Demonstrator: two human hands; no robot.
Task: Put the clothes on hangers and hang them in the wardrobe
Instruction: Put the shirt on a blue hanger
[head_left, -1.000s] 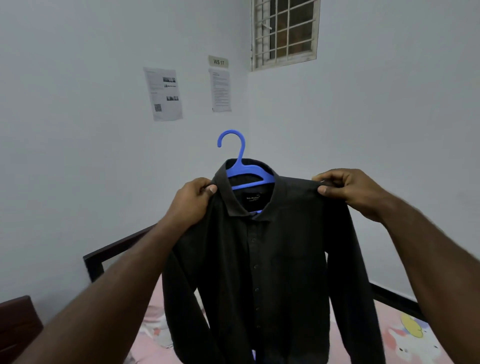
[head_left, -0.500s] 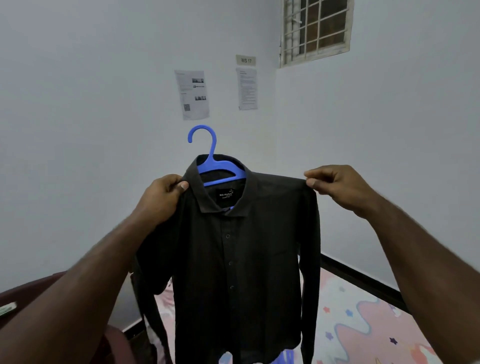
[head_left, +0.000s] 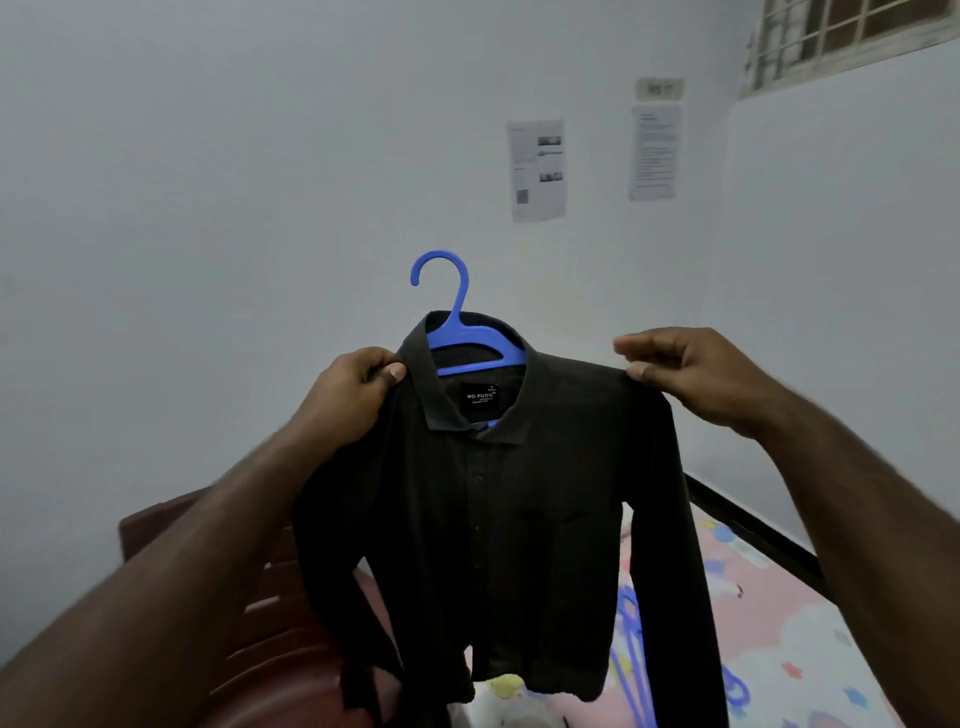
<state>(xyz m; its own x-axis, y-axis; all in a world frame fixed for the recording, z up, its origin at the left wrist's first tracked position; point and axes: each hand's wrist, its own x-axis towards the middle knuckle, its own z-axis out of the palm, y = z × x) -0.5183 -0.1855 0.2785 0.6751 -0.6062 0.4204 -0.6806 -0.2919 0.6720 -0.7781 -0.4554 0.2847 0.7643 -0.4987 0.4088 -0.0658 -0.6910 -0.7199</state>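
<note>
The shirt (head_left: 498, 519) hangs on the hanger (head_left: 462, 338) mid-frame. The left hand (head_left: 348, 395) holds its left shoulder, the right hand (head_left: 696, 374) its right. The bed (head_left: 810, 649) lies behind, lower right.

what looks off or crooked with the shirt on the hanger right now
Nothing looks badly off. The dark shirt sits on the blue hanger, buttoned, collar around the hook. The left hand grips one shoulder; the right hand pinches the other. The hanger tilts slightly.
</note>
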